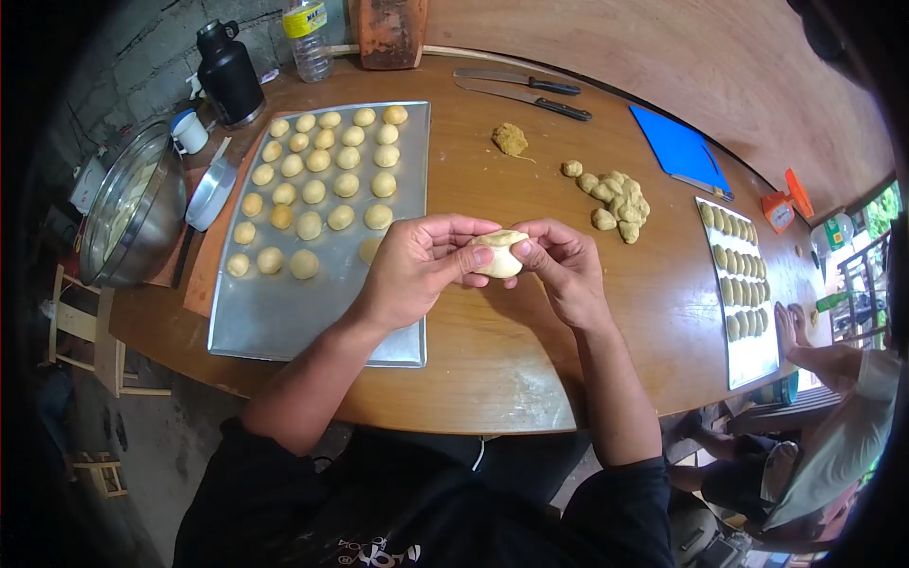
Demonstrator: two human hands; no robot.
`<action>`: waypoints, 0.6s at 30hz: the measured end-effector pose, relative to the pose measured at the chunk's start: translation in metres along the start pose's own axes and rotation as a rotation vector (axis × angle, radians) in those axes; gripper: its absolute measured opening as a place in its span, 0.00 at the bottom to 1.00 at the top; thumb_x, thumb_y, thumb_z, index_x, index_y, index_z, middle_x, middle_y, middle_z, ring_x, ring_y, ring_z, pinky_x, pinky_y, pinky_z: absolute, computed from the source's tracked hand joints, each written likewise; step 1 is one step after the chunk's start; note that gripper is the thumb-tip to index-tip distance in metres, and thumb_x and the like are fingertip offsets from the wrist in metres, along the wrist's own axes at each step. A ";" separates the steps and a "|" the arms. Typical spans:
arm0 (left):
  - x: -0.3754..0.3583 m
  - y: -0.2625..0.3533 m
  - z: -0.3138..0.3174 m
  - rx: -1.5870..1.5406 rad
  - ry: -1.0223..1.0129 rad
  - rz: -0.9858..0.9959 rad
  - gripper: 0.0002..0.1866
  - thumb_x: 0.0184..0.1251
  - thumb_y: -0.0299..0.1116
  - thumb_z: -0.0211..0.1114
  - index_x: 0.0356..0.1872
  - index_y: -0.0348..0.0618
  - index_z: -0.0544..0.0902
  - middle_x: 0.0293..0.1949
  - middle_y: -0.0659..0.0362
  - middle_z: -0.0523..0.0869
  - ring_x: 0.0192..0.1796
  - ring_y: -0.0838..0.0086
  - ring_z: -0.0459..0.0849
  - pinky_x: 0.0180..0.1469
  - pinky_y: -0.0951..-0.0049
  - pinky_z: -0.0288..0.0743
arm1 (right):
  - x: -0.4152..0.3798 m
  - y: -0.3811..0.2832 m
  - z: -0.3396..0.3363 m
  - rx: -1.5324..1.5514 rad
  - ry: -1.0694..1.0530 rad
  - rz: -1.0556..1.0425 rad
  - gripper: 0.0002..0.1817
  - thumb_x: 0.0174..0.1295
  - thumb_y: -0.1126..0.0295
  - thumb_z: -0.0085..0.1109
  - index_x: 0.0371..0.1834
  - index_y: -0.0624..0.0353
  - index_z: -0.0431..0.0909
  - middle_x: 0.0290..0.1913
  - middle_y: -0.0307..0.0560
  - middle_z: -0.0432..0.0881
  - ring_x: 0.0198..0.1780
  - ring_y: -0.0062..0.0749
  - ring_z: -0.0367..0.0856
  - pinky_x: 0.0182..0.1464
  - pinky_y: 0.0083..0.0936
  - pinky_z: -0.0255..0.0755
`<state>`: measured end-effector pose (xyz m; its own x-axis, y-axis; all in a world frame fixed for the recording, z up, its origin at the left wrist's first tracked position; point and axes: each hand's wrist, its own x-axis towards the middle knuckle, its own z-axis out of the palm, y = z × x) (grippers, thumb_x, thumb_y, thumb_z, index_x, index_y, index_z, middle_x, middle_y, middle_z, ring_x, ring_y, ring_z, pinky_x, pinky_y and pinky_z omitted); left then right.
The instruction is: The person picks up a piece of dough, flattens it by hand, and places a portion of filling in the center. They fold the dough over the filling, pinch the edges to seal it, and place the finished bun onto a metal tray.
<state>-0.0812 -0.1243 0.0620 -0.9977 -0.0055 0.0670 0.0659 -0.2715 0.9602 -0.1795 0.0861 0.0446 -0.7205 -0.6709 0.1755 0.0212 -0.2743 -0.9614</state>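
Observation:
Between my two hands, above the wooden table [483,379], is a pale piece of dough [500,259] with a folded upper edge. My left hand [421,265] pinches its left side with thumb and fingers. The right side is gripped by my right hand [566,270], thumb pressed near the edge. A metal tray [312,331] with several rows of round dough balls [309,225] lies to the left, partly behind my left forearm. Beyond my hands sit a small brown crumbly mound [509,140] and a heap of tan lumps [622,201].
Two knives [559,106] and a blue board [677,147] lie at the back. On the right is a second tray [753,355] of shaped pieces, with a co-worker's hands [791,327] beside it. A metal bowl [156,241], black flask [230,76] and bottle [311,47] stand left.

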 end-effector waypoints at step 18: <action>-0.003 -0.006 0.010 -0.012 0.059 0.079 0.16 0.83 0.33 0.71 0.61 0.31 0.85 0.49 0.54 0.94 0.47 0.75 0.94 0.50 0.77 0.90 | -0.003 -0.007 0.004 -0.003 -0.064 -0.002 0.13 0.75 0.75 0.73 0.58 0.68 0.85 0.46 0.45 0.92 0.44 0.21 0.90 0.50 0.21 0.87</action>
<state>-0.0785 -0.1126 0.0591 -0.9885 -0.0844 0.1256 0.1445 -0.2799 0.9491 -0.1745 0.0872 0.0519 -0.6750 -0.7129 0.1901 0.0178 -0.2732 -0.9618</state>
